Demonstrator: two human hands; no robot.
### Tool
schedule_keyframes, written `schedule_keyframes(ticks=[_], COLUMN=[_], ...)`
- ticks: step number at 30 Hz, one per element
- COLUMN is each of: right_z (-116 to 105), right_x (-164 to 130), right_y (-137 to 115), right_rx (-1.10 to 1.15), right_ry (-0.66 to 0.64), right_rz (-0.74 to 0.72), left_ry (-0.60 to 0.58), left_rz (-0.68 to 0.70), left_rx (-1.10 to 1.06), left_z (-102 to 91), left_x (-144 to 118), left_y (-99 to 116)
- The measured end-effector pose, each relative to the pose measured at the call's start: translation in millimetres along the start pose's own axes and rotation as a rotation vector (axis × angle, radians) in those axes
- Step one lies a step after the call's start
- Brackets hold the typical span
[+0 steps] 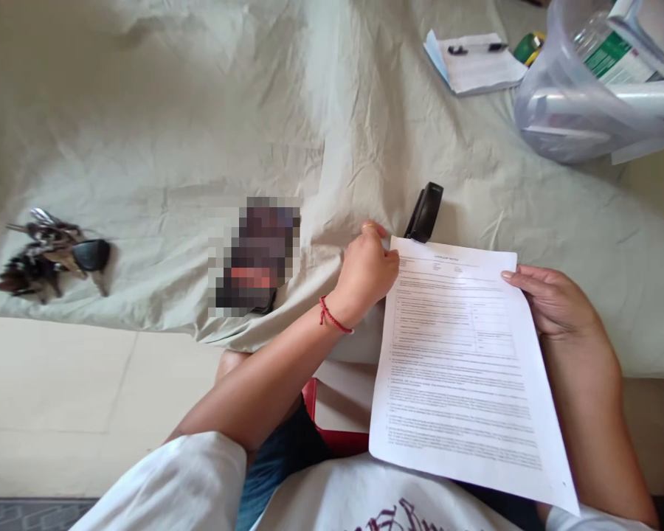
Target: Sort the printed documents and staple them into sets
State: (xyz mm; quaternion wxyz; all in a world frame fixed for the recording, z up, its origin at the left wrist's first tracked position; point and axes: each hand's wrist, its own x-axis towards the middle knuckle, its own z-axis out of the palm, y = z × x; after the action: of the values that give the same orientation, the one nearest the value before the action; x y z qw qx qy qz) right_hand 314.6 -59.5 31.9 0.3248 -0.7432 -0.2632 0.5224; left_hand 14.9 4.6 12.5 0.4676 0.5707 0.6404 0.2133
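Two bare hands hold a printed sheet of paper [459,361] over a person's lap, near the edge of a bed covered with a wrinkled pale green sheet [199,133]. The left hand [365,274], a red thread bracelet [332,317] at its wrist, has its fingers closed on the paper's top left corner. The right hand [553,299] steadies the top right edge, its fingers lying flat along the margin; whether the thumb pinches from beneath cannot be told. The paper, dense with typed lines and a small table, slopes from the bed's edge down toward the person's white shirt.

Just beyond the left hand, a black stapler [425,212] lies on the bed, touching or nearly touching the paper's far left corner. A bunch of keys [52,254] with a black fob rests well apart at the far left. A blurred dark object [254,254] sits between the keys and the left hand. At the far right, a small stack of papers [476,63] with a pen on top lies beside a clear plastic container [575,110] holding a bottle and documents. A red folder [332,417] shows beneath the paper on the lap.
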Motion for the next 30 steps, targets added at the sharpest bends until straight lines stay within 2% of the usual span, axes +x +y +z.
schedule_keyframes(ticks=[3, 9, 13, 16, 18, 20, 22, 26, 30], right_z=[-7, -12, -13, -11, -6, 3, 18, 57, 96], right_x=[3, 7, 8, 6, 3, -1, -4, 10, 60], right_y=[3, 8, 7, 3, -4, -14, -26, -51, -67], right_rx=[0.017, -0.002, -0.202, -0.33, -0.334, -0.331, -0.318, -0.332, -0.552], right_ry=[0.023, 0.003, 0.002, 0.077, 0.204, 0.344, 0.389, 0.211, 0.096], right_rz=[-0.011, -0.029, -0.053, -0.146, -0.272, -0.438, -0.582, -0.631, -0.581], left_ry=[-0.048, -0.1, -0.09, -0.075, -0.075, -0.08, -0.096, -0.134, -0.142], left_rz=[-0.032, 0.049, 0.05, 0.037, 0.03, 0.014, -0.017, -0.066, -0.079], left_rx=[-0.076, -0.053, -0.054, -0.054, -0.063, -0.066, -0.063, -0.089, -0.076], left_z=[2.0, 0.1, -0.9, -2.0, -3.1, -4.3, -5.3, -7.3, -8.2], left_x=[2, 0, -1, -1, -1, 1, 3, 5, 6], left_y=[1, 2, 4, 6, 5, 4, 3, 2, 3])
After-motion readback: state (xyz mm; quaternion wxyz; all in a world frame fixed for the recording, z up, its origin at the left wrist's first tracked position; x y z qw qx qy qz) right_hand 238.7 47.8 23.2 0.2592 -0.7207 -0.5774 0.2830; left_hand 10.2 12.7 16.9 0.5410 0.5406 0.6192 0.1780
